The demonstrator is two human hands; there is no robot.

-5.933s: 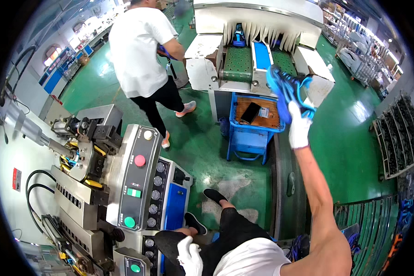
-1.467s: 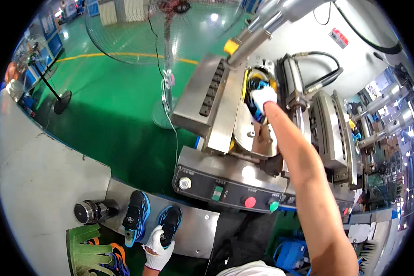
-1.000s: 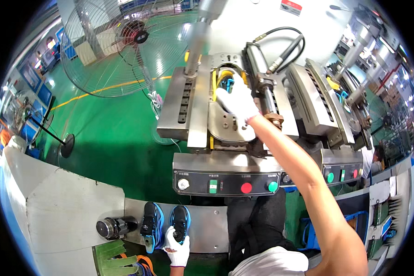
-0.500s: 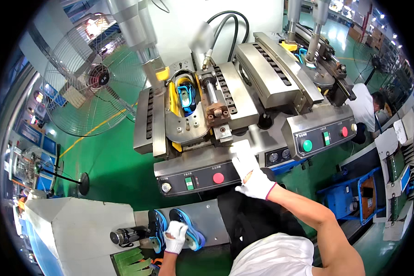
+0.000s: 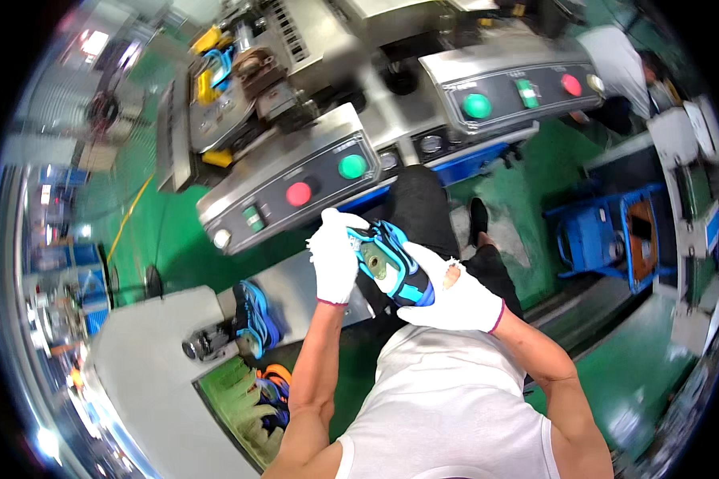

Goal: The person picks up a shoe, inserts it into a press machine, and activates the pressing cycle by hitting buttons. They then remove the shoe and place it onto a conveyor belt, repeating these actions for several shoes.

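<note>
A blue and black shoe [image 5: 382, 266] is held in front of my torso, tilted, its opening facing up with something pale inside. My left hand [image 5: 333, 254], in a white glove, grips one end of it. At the other end my right hand [image 5: 459, 297], in a white glove with a torn spot, is wrapped round its blue tip. Another blue and black shoe [image 5: 256, 315] rests on the grey metal bench [image 5: 295, 279] to the left. Up at the left, a further blue shoe [image 5: 218, 68] sits in the metal machine [image 5: 216, 112].
A control panel [image 5: 276, 191] with green and red buttons stands just beyond my hands; a second panel [image 5: 511, 92] is further right. Orange and blue shoes [image 5: 273, 391] lie low at the left. A blue cart [image 5: 599, 239] stands right. Another person [image 5: 615, 60] is at the far right.
My left hand has brought one shoe from the bench to my front. My right hand has left the control panel and now holds that shoe too. The view has shifted, moving the machine up-left.
</note>
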